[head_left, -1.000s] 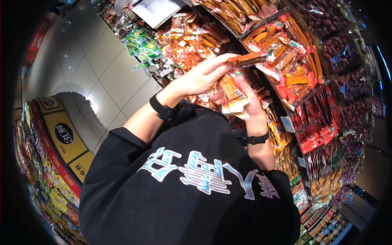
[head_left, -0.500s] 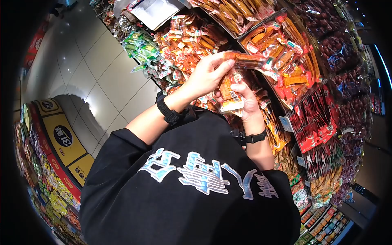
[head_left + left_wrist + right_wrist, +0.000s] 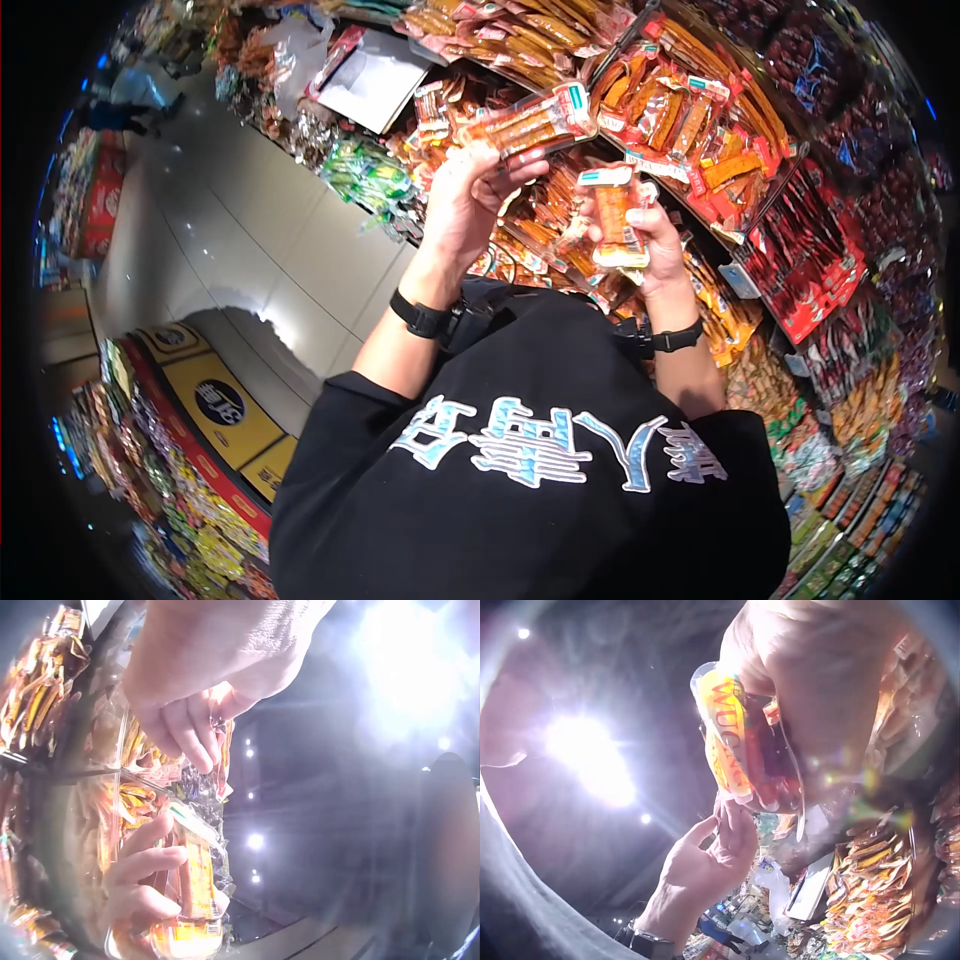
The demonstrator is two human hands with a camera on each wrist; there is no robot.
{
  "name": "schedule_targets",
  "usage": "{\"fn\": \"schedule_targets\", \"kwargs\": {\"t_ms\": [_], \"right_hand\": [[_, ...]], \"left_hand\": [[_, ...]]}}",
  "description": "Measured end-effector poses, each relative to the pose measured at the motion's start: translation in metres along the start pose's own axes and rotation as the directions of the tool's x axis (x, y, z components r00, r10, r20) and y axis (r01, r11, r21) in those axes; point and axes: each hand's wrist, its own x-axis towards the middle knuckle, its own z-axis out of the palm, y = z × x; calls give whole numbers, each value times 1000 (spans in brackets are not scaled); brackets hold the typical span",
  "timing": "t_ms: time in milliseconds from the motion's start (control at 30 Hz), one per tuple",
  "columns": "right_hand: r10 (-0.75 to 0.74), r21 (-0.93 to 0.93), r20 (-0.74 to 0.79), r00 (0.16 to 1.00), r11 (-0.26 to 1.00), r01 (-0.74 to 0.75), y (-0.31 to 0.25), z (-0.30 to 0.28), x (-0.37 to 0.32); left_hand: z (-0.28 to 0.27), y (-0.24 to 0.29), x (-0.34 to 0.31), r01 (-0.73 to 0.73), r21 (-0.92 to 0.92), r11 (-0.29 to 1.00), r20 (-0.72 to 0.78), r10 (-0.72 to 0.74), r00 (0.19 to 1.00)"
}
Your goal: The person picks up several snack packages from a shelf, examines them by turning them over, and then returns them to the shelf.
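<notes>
My left hand (image 3: 465, 205) pinches the near end of a clear vacuum-sealed snack packet (image 3: 535, 122) with brown-orange sticks inside and a green-and-white label at its far end. Beside it, my right hand (image 3: 662, 245) grips a second such packet (image 3: 618, 220), held upright with its orange face towards the head camera. In the right wrist view this packet's yellow band (image 3: 727, 735) shows large red letters, and my left hand (image 3: 705, 859) appears just beyond its lower end. The left wrist view shows my right fingers (image 3: 146, 862) wrapped round the packet's side.
Bins of similar orange snack packets (image 3: 690, 125) lie in front. Red packets (image 3: 800, 250) hang or stand at the right, with green-wrapped ones (image 3: 365, 180) at the left. A white sheet or box (image 3: 370, 80) stands on the shelf. Behind is a tiled floor (image 3: 270, 230) and a yellow-red counter (image 3: 215, 400).
My left hand has drawn left, away from the right, and turned its packet face up. The right hand has shifted right with its packet. The head view has swung a little left.
</notes>
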Motion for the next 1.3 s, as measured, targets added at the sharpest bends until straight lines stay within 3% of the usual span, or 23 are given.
{"fn": "schedule_targets", "kwargs": {"t_ms": [33, 67, 133, 167, 300, 633, 733, 800, 933, 1000, 1133, 1167, 1267, 1300], "right_hand": [[-68, -79, -69, 995, 995, 62, -1, 3, 1], [-36, -23, -86, 996, 999, 34, -3, -4, 0], [-150, 19, -151, 977, 988, 155, -7, 15, 4], [-122, 92, -129, 984, 987, 134, -8, 10, 5], [-306, -36, -216, 927, 951, 306, -6, 37, 6], [-410, -76, -286, 866, 911, 406, 21, 50, -8], [-403, -52, -277, 872, 913, 405, 27, 59, -16], [-400, -99, -334, 854, 916, 390, 39, 61, -16], [-326, -128, -359, 874, 945, 300, 61, 59, -11], [-339, -173, -367, 866, 940, 295, 69, 66, -6], [-322, -328, -273, 907, 917, 227, 87, 70, 8], [-228, -292, -286, 931, 946, 142, 88, 76, 6], [-150, -386, -189, 971, 920, 67, 112, 63, 20], [-107, -422, -207, 972, 906, 10, 116, 63, 24]], "left_hand": [[0, -1, -1, 15, 11, 1000, 3, -15, 1000], [-2, -1, -2, 59, 15, 998, -11, -58, 998], [-1, 1, -3, 137, 40, 990, -5, -137, 991], [4, 3, -4, 163, 47, 986, 6, -163, 987], [3, -2, -2, 228, 72, 971, 114, -235, 965], [6, 1, -17, 333, 160, 929, 168, -359, 918], [8, 2, -28, 271, 273, 923, 202, -331, 922], [9, 4, -39, 170, 534, 828, 183, -310, 933], [1, 2, -54, 144, 717, 683, 180, -380, 907], [-7, 5, -58, 187, 730, 657, 152, -422, 894], [-31, 13, -63, 249, 870, 425, 9, -520, 854], [-34, 17, -66, 275, 893, 357, -47, -535, 844], [-51, 25, -74, 211, 949, 234, -39, -579, 814], [-60, 25, -74, 291, 933, 211, -95, -637, 765]]}}
